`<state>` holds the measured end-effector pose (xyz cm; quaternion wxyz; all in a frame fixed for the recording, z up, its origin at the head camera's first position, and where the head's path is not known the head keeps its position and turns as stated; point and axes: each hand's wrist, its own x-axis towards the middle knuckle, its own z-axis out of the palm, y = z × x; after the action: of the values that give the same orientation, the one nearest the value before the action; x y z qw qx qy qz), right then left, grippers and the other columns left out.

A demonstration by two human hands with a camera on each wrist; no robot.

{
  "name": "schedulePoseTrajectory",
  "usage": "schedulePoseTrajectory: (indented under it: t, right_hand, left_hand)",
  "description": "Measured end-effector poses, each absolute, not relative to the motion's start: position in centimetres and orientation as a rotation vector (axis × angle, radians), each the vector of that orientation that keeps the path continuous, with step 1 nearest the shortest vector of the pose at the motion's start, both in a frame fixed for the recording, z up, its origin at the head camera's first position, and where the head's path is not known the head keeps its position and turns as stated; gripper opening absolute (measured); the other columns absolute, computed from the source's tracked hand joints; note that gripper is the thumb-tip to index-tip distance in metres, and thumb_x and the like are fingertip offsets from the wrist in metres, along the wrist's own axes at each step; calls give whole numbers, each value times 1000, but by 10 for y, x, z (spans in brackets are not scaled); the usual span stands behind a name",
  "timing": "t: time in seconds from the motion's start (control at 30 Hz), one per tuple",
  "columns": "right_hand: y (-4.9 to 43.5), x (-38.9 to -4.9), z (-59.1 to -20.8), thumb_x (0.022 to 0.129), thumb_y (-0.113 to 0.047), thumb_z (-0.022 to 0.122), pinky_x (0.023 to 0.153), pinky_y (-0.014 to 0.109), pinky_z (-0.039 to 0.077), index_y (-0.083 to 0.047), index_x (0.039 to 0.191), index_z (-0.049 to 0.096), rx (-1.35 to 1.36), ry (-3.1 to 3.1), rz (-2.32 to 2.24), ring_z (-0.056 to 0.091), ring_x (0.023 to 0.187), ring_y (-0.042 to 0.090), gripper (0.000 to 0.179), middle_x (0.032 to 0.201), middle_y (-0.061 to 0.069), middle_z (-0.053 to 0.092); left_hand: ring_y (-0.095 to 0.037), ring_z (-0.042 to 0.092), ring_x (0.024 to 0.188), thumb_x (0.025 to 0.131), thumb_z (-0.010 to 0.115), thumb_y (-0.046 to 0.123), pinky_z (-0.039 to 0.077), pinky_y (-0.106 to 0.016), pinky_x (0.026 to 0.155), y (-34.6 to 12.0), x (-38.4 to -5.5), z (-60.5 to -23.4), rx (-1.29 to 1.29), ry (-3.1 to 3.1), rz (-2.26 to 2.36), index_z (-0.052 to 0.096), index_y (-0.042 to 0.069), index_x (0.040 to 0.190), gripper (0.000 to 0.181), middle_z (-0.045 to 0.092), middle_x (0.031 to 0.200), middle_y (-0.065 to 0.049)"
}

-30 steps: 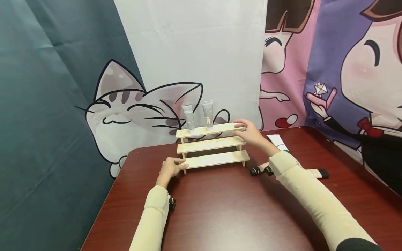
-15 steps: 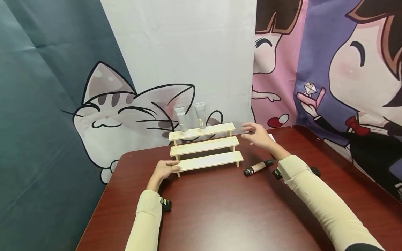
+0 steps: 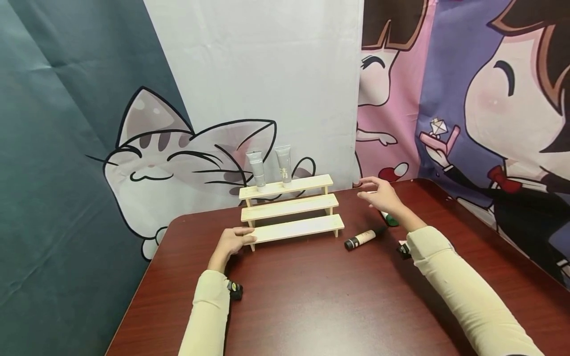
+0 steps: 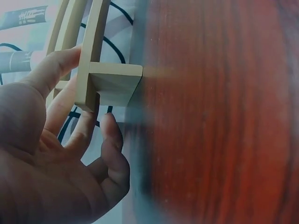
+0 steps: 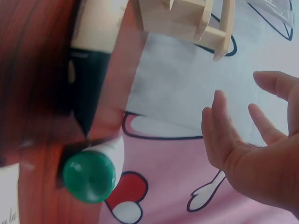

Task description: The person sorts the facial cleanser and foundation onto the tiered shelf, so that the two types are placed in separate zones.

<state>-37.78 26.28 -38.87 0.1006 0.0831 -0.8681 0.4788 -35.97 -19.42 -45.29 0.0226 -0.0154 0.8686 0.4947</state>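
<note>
A three-step wooden display rack [image 3: 296,228] stands near the back of the table. Two clear-grey squeeze tubes, the left one [image 3: 257,170] and the right one [image 3: 284,167], stand upright on its top step. At the rack's left end my left hand [image 3: 229,244] pinches the lowest board, thumb above and fingers reaching beneath it in the left wrist view. To the right of the rack my right hand [image 3: 382,195] hovers apart from everything, fingers spread and holding nothing. Below it lies a white tube with a green cap [image 5: 88,175], partly hidden in the head view.
A beige tube with black ends [image 3: 365,237] lies on the dark red table [image 3: 311,296], right of the rack. Another pale object [image 5: 8,196] shows at the right wrist view's edge. A printed cartoon curtain [image 3: 311,89] hangs close behind the table.
My right hand has left the top step's right end and moved away to the right. The left hand keeps its hold on the rack. The head view has turned slightly right.
</note>
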Motion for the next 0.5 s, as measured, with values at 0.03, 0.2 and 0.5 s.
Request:
schedulePoseTrajectory:
  t: [0.03, 0.2, 0.5]
  right_hand:
    - [266, -378, -390, 91, -15, 70, 62, 34, 58, -3, 134, 57, 225, -2568, 1406, 68, 95, 34, 46, 128, 26, 60]
    - [281, -377, -393, 91, -17, 70, 64, 28, 55, -3, 133, 58, 141, -2579, 1308, 67, 97, 35, 46, 127, 27, 61]
    - [303, -371, -398, 90, -17, 70, 75, 33, 51, 0, 130, 59, 18, -2622, 1225, 64, 101, 38, 45, 124, 30, 61]
  left_hand:
    - [-24, 54, 119, 80, 83, 17, 44, -27, 84, -194, -360, -453, -46, 2697, 1528, 76, 9, 116, 37, 62, 133, -16]
    - [-8, 48, 66, 79, 84, 17, 37, -20, 58, -194, -360, -453, -61, 2686, 1551, 77, 9, 114, 37, 67, 124, -15]
    - [-5, 21, 42, 78, 85, 17, 27, -22, 42, -194, -359, -453, -129, 2594, 1596, 77, 13, 115, 39, 71, 83, -4]
